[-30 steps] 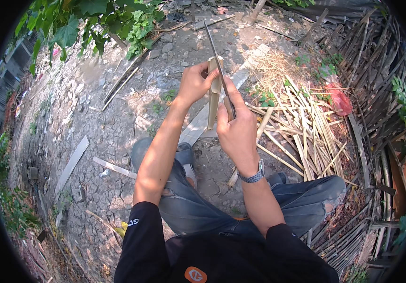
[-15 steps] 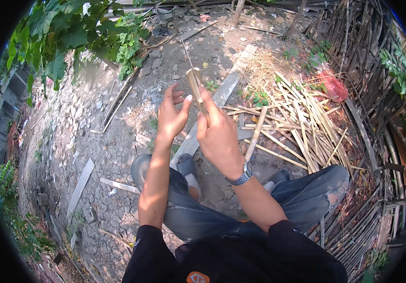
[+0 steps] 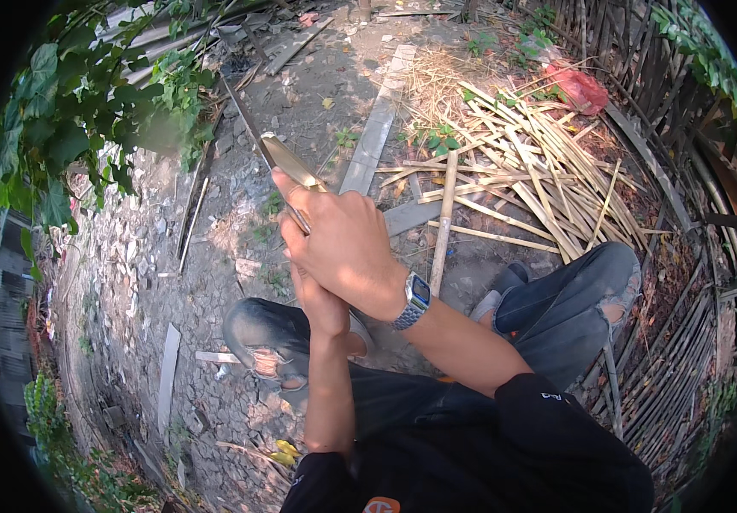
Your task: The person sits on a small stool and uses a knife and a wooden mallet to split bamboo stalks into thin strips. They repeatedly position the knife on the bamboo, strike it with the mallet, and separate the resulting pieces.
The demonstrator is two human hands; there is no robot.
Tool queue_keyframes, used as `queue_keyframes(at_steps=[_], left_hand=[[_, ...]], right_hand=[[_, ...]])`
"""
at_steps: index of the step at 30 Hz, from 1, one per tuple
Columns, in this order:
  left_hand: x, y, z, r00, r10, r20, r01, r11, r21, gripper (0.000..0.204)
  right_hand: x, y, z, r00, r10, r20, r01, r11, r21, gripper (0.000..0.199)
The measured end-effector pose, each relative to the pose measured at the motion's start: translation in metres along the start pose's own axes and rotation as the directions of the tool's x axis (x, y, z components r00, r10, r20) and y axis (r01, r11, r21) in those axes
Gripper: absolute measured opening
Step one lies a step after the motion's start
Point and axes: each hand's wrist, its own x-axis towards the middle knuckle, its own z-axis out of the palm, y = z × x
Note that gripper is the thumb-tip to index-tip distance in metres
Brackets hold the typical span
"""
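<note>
My right hand (image 3: pixel 343 244), with a metal watch on its wrist, is closed in front of my chest. A short pale split piece of bamboo (image 3: pixel 294 162) sticks out from its fingers. Along the bamboo's left side runs the thin blade of a long knife (image 3: pixel 253 124), slanting up and to the left; its lower end goes into the same hand, and the handle is hidden. Just below, my left hand (image 3: pixel 321 303) is against or close behind the right one. Its fingers are mostly covered.
A heap of split bamboo strips (image 3: pixel 539 184) lies on the ground to the right. One thicker bamboo stick (image 3: pixel 445 222) lies near my feet, and a grey plank (image 3: pixel 377 128) runs away from me. Leafy vines (image 3: pixel 69 111) hang at the left; a stick fence (image 3: pixel 625 51) stands right.
The right hand has moved left and turned, tilting the blade and bamboo leftward. The left hand, open beside the bamboo before, has come down beneath the right. The view has shifted too.
</note>
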Motion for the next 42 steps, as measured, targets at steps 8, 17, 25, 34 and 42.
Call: queue_keyframes(at_steps=[8, 17, 25, 34, 42], left_hand=[[0.013, 0.017, 0.031, 0.967, 0.232, -0.107, -0.187, 0.928, 0.323, 0.063], [0.026, 0.025, 0.017, 0.988, -0.076, -0.134, 0.110, 0.958, 0.264, 0.058], [0.021, 0.031, 0.024, 0.983, -0.109, -0.146, 0.150, 0.937, 0.316, 0.053], [0.015, 0.023, 0.028, 0.994, -0.033, -0.105, 0.073, 0.912, 0.403, 0.058], [0.007, 0.031, 0.019, 0.986, -0.043, -0.158, 0.103, 0.916, 0.388, 0.062]], right_hand=[[0.005, 0.007, 0.010, 0.999, -0.013, -0.032, 0.019, 0.981, 0.192, 0.042], [-0.009, 0.243, 0.075, 0.749, 0.594, -0.293, -0.451, 0.781, 0.431, 0.036], [-0.203, 0.416, 0.179, 0.448, 0.892, -0.058, -0.861, 0.413, -0.298, 0.093], [-0.157, 0.395, 0.148, 0.496, 0.776, -0.389, -0.838, 0.545, 0.019, 0.040], [0.072, 0.195, -0.029, 0.801, 0.100, -0.590, 0.308, 0.777, 0.549, 0.055]])
